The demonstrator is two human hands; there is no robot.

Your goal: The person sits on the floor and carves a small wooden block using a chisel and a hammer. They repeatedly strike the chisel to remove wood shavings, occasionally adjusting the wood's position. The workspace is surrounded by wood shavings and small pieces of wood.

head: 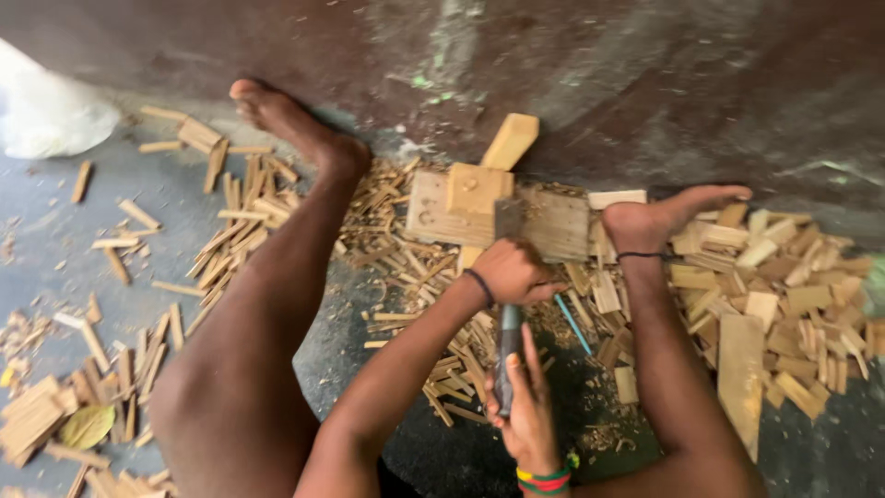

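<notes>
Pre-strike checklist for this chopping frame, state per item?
1. Right hand gripped on knife handle: ok.
2. Left hand holding the workpiece on the wooden block: cannot tell, the piece is hidden under the hand.
3. Left fingers away from blade: not ok, right beside it.
4. Feet off the strike line: right foot not ok, touching the block's end; left foot ok.
5. Block lying flat: cannot tell, wood chips all around.

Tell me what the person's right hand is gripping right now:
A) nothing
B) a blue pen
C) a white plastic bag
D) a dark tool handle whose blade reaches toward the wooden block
D: the right hand is wrapped around the dark tool handle, with the blade up at the wooden block, where the left hand rests.
</notes>
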